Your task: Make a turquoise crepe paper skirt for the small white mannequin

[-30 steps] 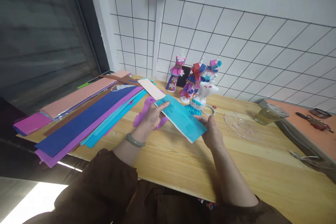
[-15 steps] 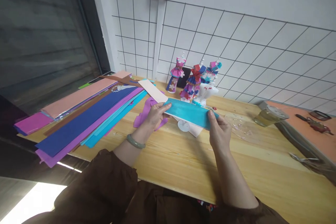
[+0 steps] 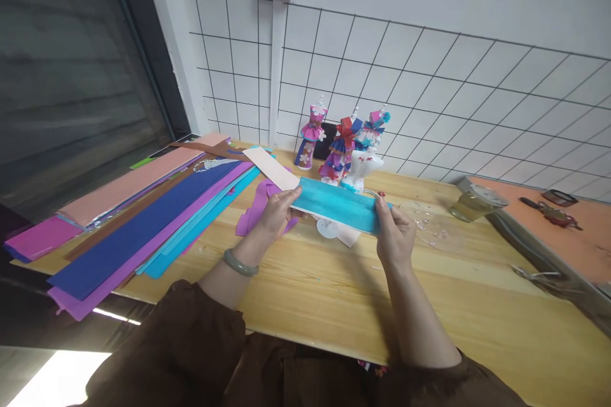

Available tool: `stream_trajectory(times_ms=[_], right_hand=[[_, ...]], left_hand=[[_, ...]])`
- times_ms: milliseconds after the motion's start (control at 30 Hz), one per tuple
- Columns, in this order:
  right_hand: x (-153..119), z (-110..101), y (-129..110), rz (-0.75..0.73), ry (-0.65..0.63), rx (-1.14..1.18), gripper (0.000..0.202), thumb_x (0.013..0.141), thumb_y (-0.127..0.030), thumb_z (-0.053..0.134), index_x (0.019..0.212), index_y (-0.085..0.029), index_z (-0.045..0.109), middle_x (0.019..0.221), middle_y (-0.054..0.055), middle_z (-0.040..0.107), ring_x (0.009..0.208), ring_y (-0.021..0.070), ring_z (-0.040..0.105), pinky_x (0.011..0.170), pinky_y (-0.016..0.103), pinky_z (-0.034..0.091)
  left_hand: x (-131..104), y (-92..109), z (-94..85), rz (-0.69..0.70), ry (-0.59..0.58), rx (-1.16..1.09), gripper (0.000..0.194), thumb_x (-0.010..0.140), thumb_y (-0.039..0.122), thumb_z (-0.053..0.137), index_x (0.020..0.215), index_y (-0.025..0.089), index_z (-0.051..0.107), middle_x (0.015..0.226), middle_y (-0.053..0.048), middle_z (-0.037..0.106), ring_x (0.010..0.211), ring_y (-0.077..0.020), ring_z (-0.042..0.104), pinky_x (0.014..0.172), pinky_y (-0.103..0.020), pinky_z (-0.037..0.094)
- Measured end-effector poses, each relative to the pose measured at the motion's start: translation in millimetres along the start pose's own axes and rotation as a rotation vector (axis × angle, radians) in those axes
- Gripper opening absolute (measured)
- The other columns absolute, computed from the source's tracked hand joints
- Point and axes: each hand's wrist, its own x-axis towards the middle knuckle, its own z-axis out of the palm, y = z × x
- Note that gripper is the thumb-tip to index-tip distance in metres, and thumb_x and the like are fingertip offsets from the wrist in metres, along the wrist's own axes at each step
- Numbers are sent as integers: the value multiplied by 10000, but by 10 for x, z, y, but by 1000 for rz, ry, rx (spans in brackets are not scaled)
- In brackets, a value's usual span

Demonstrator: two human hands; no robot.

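A teal sheet (image 3: 337, 205) is stretched between my two hands above the table. My left hand (image 3: 279, 213) pinches its left end, with the thumb on top. At the right end, my right hand (image 3: 395, 229) grips it between thumb and fingers. A pale pink strip (image 3: 272, 168) extends up and left from beside my left hand. Purple paper (image 3: 258, 206) lies behind that hand. Below the sheet, a white disc (image 3: 327, 227) and a pale piece (image 3: 348, 236) show partly on the table.
Long coloured sheets (image 3: 147, 226) cover the table's left side. Small dressed figures (image 3: 314, 133) and a white mannequin form (image 3: 365, 165) stand at the back. A jar (image 3: 478, 203), keys (image 3: 556, 215) and a clear dish (image 3: 436, 229) are on the right.
The view has shifted slightly, so the scene sits a little further left. Both hands still hold the teal sheet, which has barely changed its pose.
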Motion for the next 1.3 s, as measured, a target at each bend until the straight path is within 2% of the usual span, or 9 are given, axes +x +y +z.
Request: stream_trajectory(times_ms=[67, 133, 233, 433, 600, 800, 1000, 1167, 1300], right_hand=[[21, -4, 40, -17, 37, 11, 428, 722, -511, 640, 490, -181, 497, 530, -25, 423, 536, 110, 385, 500, 251, 293], [52, -9, 91, -23, 79, 38, 377, 715, -525, 635, 593, -169, 613, 663, 9, 565, 649, 144, 498, 567, 262, 362], [96, -15, 149, 39, 99, 106, 395, 711, -546, 622, 769, -162, 699, 841, 53, 656, 763, 188, 573, 616, 289, 415], [145, -27, 173, 71, 93, 158, 287, 624, -453, 738, 721, -183, 722, 741, 32, 685, 752, 180, 599, 661, 291, 447], [192, -49, 194, 180, 152, 241, 289, 580, -423, 772, 714, -174, 716, 737, 30, 696, 692, 172, 611, 605, 279, 449], [228, -75, 207, 172, 160, 362, 275, 592, -389, 776, 748, -173, 707, 737, 21, 697, 658, 148, 605, 604, 274, 457], [217, -72, 226, 102, 174, 262, 287, 623, -403, 754, 779, -167, 709, 808, 46, 710, 768, 180, 631, 723, 326, 479], [201, -51, 192, 45, 173, 202, 266, 644, -409, 736, 769, -175, 712, 818, 53, 717, 823, 203, 643, 773, 353, 484], [175, -36, 167, 11, 171, 166, 241, 668, -394, 722, 783, -183, 713, 821, 49, 718, 833, 198, 641, 773, 340, 481]], left_hand=[[-5, -2, 2, 16, -4, 37, 319, 723, 422, 661, 805, 114, 672, 685, -39, 637, 635, -137, 588, 506, -223, 456], [-4, -18, -13, 41, -3, 94, 311, 715, 419, 670, 781, 115, 675, 657, -25, 621, 605, -123, 569, 519, -228, 456], [7, -52, -44, 88, 17, 171, 295, 679, 401, 706, 764, 119, 681, 632, -9, 609, 572, -104, 543, 539, -228, 447], [43, -42, 2, 189, -36, 246, 244, 678, 367, 714, 733, 130, 685, 663, -9, 639, 660, -121, 566, 680, -251, 453], [67, 88, 105, 210, -135, 373, 255, 710, 383, 681, 714, 128, 670, 649, -9, 628, 614, -113, 544, 627, -245, 442], [137, 333, 263, 261, -240, 536, 274, 709, 403, 678, 674, 132, 663, 606, 0, 604, 575, -97, 517, 562, -223, 416], [242, 394, 392, 216, -399, 572, 259, 708, 376, 693, 797, 132, 695, 774, -56, 678, 692, -124, 593, 618, -230, 458], [304, 493, 438, 149, -510, 695, 337, 691, 335, 716, 970, 151, 672, 688, -16, 634, 635, -99, 574, 589, -213, 454], [378, 628, 426, 182, -519, 729, 353, 696, 325, 711, 1000, 152, 661, 752, -27, 640, 690, -102, 584, 622, -212, 464]])
